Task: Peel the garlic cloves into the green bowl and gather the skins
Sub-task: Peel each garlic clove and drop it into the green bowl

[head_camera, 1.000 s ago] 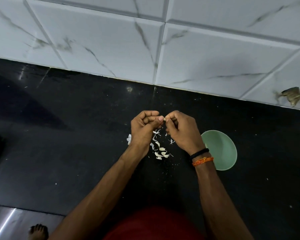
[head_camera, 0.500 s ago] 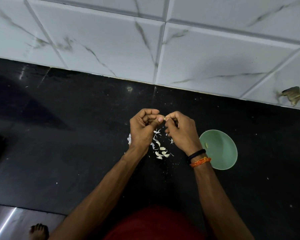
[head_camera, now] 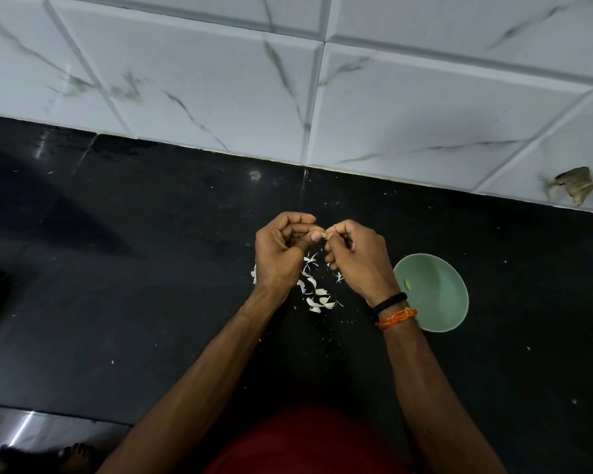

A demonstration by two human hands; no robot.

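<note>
My left hand point(head_camera: 281, 254) and my right hand point(head_camera: 356, 258) meet fingertip to fingertip above the black counter, both pinching one small garlic clove point(head_camera: 323, 235), of which only a pale tip shows. Below and between the hands lies a scatter of white garlic skins point(head_camera: 317, 295). A further white scrap point(head_camera: 253, 273) peeks out left of my left wrist. The green bowl point(head_camera: 435, 295) stands to the right of my right wrist, with one peeled clove point(head_camera: 407, 284) inside near its left wall.
The black counter point(head_camera: 134, 285) runs back to a white marbled tile wall point(head_camera: 220, 80). A brown scrap point(head_camera: 574, 188) sticks on the tile at the far right. The counter's front edge crosses the lower left, with a foot point(head_camera: 72, 455) on the floor below.
Both hands have stayed together over the skins, with only slight finger shifts on the clove. The view has shifted a little, so the peeled clove in the bowl shows.
</note>
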